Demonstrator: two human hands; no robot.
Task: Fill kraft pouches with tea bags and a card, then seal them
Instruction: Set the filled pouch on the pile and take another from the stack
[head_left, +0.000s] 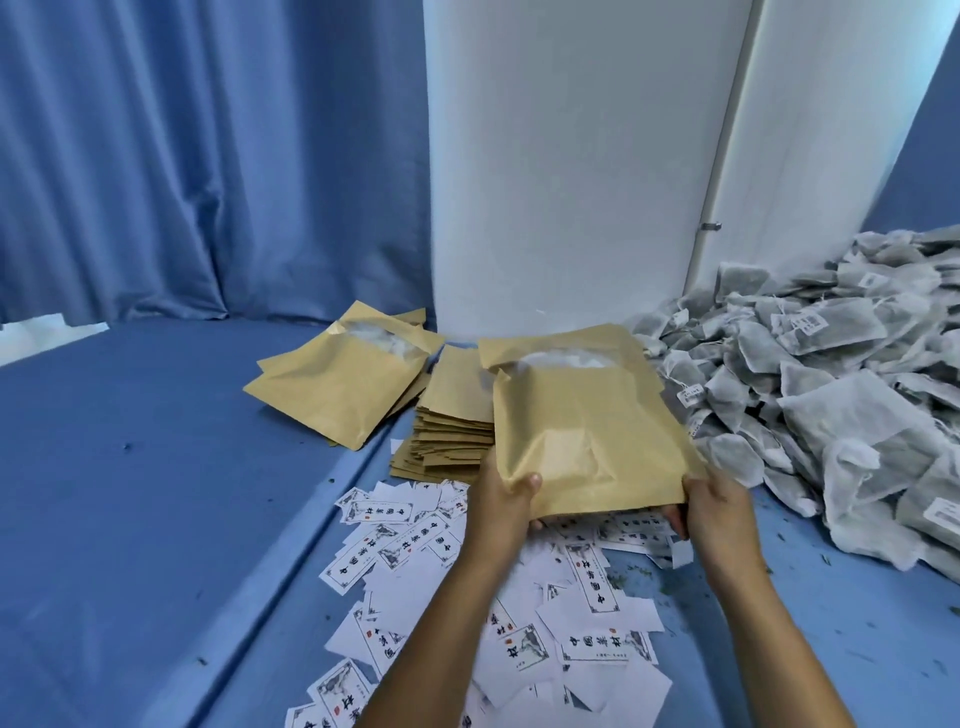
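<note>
Head view: left hand (506, 499) and right hand (719, 512) each grip bottom corner of pouch (587, 431), thumbs on front, fingers curled behind. Pouch held above cards (592, 579) scattered on blue table (130, 519). Something white at pouch mouth, perhaps tea bags, blurred. Flat pouch stack (447, 431) just behind, filled pouches (345, 384) left, tea bag heap (831, 374) right.

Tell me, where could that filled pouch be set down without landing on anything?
Bare blue surface lies left of the finished pouches and cards, toward the curtain. The right is crowded by the tea bag heap; the flat pouch stack fills the middle.
</note>
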